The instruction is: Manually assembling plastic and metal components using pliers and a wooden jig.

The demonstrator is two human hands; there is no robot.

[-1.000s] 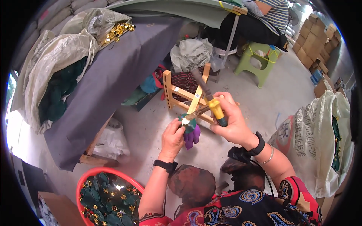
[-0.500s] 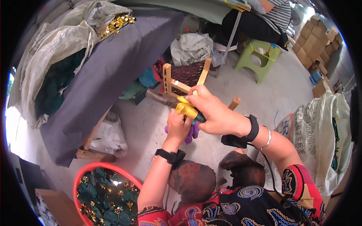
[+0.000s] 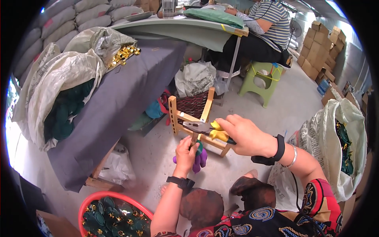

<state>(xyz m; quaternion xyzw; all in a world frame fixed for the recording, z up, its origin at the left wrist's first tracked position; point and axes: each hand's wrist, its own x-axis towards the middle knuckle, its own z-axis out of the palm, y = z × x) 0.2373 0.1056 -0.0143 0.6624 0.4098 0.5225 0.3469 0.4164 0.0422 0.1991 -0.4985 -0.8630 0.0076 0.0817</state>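
The pliers (image 3: 197, 126) shift rightward, right grip (image 3: 246, 137) wrapped round handles (image 3: 218, 135), left grip (image 3: 185, 156) pinching the disc (image 3: 199, 147), apparently to steady it.

Bright, even light, white glare (image 3: 16, 130) far left, rim strongly bowed.

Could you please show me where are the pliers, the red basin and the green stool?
Pliers (image 3: 203, 127): head camera view, on the metal part.
Red basin (image 3: 118, 194): head camera view, on its rim.
Green stool (image 3: 256, 91): head camera view, on the side panel below the hole.
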